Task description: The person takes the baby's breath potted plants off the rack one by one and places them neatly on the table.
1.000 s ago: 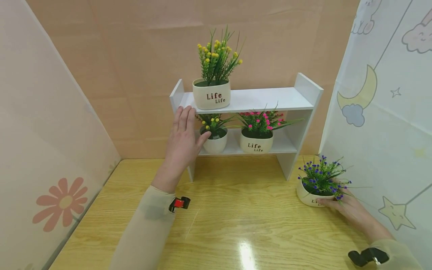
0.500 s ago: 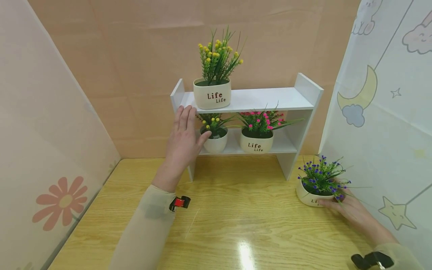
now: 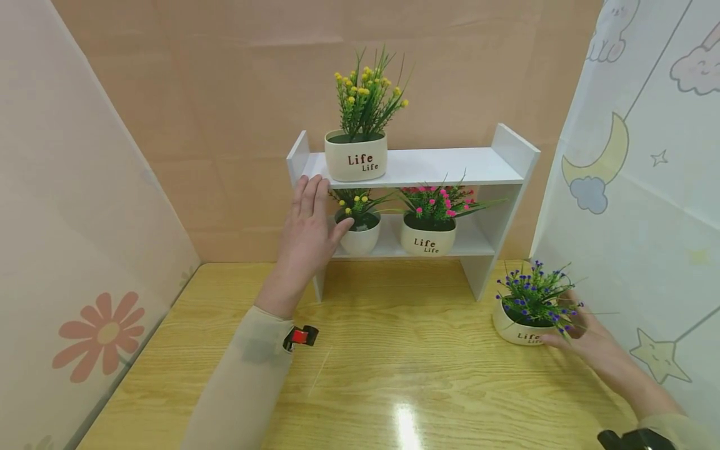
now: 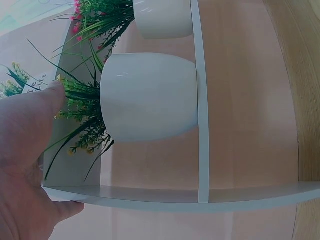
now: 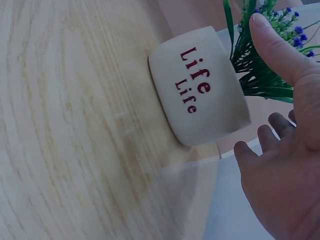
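Observation:
A white two-tier shelf (image 3: 450,165) stands at the back of the table. My left hand (image 3: 306,240) rests at its left side panel with fingers extended and thumb spread, in front of a small white pot with yellow flowers (image 3: 360,240). The left wrist view shows the hand by the panel's edge (image 4: 150,200), near that pot (image 4: 150,97). At the right, a cream "Life" pot with purple flowers (image 3: 525,331) stands on the table. My right hand (image 3: 596,350) is beside it with fingers loosely spread; in the right wrist view a gap shows between hand and pot (image 5: 200,90).
On the upper tier stands a "Life" pot with yellow flowers (image 3: 357,159). A "Life" pot with pink flowers (image 3: 429,240) is on the lower tier. Printed sheets (image 3: 630,250) border the wooden table (image 3: 394,362) left and right; a tan cloth hangs behind.
My right hand has loosened from the purple-flower pot and drawn back slightly to the right; the pot stays on the table. My left hand keeps its place at the shelf.

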Demonstrator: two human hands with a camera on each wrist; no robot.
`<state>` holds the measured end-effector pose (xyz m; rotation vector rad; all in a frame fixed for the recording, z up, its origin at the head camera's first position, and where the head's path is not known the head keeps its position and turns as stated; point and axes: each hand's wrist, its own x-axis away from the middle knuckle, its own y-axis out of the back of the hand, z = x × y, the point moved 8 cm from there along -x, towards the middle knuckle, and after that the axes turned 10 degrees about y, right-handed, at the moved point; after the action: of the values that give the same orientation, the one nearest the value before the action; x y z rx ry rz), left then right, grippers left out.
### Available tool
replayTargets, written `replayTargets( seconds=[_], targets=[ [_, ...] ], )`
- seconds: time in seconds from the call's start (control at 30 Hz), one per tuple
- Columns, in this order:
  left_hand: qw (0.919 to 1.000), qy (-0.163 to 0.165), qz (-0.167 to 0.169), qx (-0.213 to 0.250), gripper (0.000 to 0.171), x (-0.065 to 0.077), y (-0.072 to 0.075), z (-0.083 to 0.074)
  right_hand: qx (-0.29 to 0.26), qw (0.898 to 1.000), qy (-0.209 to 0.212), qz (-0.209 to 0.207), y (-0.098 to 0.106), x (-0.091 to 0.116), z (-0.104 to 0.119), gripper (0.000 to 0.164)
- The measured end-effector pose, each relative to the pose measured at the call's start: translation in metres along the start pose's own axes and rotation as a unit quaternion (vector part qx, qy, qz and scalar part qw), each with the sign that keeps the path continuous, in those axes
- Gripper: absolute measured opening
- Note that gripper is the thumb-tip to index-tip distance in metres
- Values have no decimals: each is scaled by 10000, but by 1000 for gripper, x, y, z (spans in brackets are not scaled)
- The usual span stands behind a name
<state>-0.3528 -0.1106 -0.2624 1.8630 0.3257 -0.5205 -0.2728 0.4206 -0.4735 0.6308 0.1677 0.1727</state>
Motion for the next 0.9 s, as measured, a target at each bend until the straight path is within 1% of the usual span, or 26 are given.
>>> replayTargets(
  seconds=[0.17,0.23,0.4,0.6,0.73,0.9],
  targets=[
    [9999,-121,-98,37,93,0,0,0,-355,9985,407,-48,3,1,12,113],
    [9998,-148,-126,47,93,0,0,0,-378,9985,401,-59,5,2,15,115],
    [9998,-144,-123,50,92,0,0,0,-351,9974,603,-163,11,3,25,115],
    [9997,-182,-164,32,92,0,0,0,-575,9916,1101,-348,15,3,38,118],
    [9997,-171,-150,61,92,0,0,0,-644,9883,1343,-320,17,3,45,119],
    [9997,-160,-131,93,93,0,0,0,-645,9831,1686,-306,22,-2,61,120]
  ],
)
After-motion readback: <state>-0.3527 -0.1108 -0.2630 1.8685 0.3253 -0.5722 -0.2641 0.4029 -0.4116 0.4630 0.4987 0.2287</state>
